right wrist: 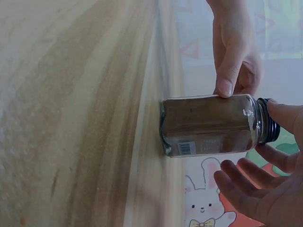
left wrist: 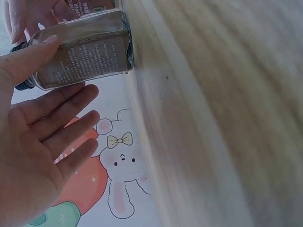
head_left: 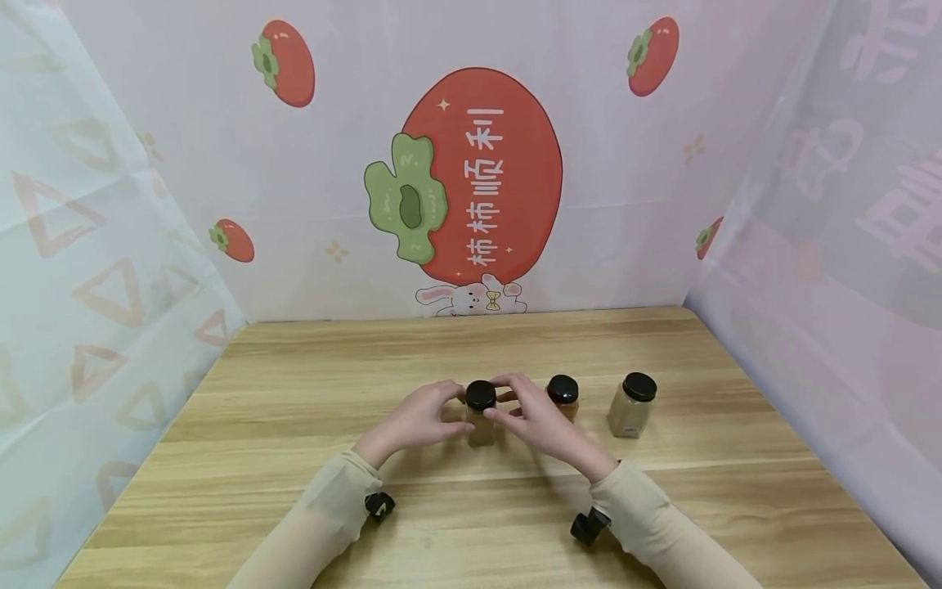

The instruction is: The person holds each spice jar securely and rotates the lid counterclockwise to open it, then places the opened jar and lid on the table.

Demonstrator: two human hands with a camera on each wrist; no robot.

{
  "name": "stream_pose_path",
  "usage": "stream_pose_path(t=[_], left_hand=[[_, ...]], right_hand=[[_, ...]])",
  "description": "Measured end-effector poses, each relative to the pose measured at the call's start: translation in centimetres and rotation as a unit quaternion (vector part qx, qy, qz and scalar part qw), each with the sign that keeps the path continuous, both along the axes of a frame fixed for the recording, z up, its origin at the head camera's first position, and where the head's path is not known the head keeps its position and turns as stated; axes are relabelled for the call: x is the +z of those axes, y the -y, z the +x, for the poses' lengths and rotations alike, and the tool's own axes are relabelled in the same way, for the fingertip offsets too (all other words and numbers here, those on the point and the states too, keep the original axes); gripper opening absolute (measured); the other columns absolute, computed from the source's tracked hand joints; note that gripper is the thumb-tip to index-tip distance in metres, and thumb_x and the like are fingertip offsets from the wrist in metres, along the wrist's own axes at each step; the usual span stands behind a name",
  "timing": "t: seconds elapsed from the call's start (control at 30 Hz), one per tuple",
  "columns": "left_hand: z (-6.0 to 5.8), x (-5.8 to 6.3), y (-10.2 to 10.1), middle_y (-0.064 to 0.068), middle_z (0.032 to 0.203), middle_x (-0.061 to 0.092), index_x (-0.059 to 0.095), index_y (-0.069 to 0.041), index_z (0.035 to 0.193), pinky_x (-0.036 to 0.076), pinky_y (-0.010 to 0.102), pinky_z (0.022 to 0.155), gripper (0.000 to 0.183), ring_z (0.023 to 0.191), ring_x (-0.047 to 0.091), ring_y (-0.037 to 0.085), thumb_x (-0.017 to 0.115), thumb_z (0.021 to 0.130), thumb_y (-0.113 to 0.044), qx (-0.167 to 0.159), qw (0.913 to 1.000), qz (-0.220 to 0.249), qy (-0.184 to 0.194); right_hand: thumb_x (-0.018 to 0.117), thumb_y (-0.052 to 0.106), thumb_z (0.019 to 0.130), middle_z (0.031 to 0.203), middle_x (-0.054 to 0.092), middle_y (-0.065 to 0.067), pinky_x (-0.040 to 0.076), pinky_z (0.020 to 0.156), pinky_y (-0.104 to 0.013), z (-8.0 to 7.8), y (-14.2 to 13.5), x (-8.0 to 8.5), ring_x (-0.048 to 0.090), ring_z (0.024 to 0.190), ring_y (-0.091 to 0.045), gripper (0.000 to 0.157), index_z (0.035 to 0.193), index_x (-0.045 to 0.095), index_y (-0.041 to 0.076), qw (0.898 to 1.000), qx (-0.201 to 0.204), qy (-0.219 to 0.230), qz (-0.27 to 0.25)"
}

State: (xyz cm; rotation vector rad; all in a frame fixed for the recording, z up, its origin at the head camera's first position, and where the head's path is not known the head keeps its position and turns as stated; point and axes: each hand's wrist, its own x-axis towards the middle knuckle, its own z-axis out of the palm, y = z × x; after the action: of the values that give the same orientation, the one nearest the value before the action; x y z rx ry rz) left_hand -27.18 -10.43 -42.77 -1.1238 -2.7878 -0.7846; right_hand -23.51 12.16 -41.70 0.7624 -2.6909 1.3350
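Observation:
A clear glass spice jar (head_left: 482, 428) of brown powder stands upright on the wooden table between both hands. Printed text covers one of its faces in the left wrist view. My left hand (head_left: 424, 415) holds the jar's body from the left, thumb on the near side and forefinger behind, the other fingers spread apart. From the right, my right hand (head_left: 540, 419) pinches the black screw lid (right wrist: 270, 120) between thumb and forefinger. Its remaining fingers are loosely bent beside the jar in the right wrist view.
Just right of my right hand stands a jar of reddish-brown contents (head_left: 563, 393) with a black lid, partly hidden by that hand. Farther right is a jar of pale beige powder (head_left: 630, 409). A printed cloth backdrop (head_left: 625, 270) rises along the table's far edge.

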Motion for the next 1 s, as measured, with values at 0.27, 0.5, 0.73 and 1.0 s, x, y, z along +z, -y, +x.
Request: stream_pose_path(t=[0.27,0.5,0.73,1.0], left_hand=[[-0.07,0.06,0.20,0.007,0.108,0.067,0.063,-0.010,0.110,0.047,0.043,0.095,0.039,0.106,0.062,0.026,0.074,0.081,-0.034,-0.009,0.9999,0.007,0.006],[-0.06,0.20,0.33,0.005,0.110,0.066,0.063,-0.010,0.112,0.047,0.042,0.094,0.039,0.107,0.061,0.026,0.074,0.081,-0.033,-0.011,0.9998,0.007,0.012],[-0.07,0.23,0.30,0.002,0.110,0.066,0.063,-0.011,0.113,0.047,0.041,0.096,0.040,0.108,0.061,0.026,0.074,0.081,-0.034,-0.009,0.9999,0.004,0.005],[0.07,0.41,0.20,0.006,0.109,0.066,0.063,-0.010,0.112,0.047,0.043,0.095,0.038,0.106,0.061,0.028,0.073,0.082,-0.031,-0.012,0.9997,0.007,0.018]], right_hand=[[0.067,0.031,0.088,0.125,0.054,-0.010,0.054,0.085,-0.042,-0.09,0.59,0.09,0.060,0.110,-0.027,0.045,0.125,0.051,0.010,0.999,-0.024,-0.013,-0.017],[0.069,0.029,0.087,0.122,0.055,-0.008,0.054,0.084,-0.041,-0.30,0.71,0.06,0.060,0.109,-0.027,0.043,0.123,0.052,0.011,0.999,-0.024,-0.012,-0.019],[0.068,0.028,0.087,0.124,0.054,-0.010,0.054,0.085,-0.039,-0.44,0.67,0.00,0.059,0.111,-0.030,0.044,0.124,0.052,0.010,1.000,-0.025,-0.008,-0.012],[0.064,0.029,0.090,0.126,0.052,-0.014,0.053,0.087,-0.042,-0.38,0.35,0.22,0.058,0.113,-0.032,0.045,0.128,0.051,0.007,1.000,-0.003,-0.018,-0.002]])
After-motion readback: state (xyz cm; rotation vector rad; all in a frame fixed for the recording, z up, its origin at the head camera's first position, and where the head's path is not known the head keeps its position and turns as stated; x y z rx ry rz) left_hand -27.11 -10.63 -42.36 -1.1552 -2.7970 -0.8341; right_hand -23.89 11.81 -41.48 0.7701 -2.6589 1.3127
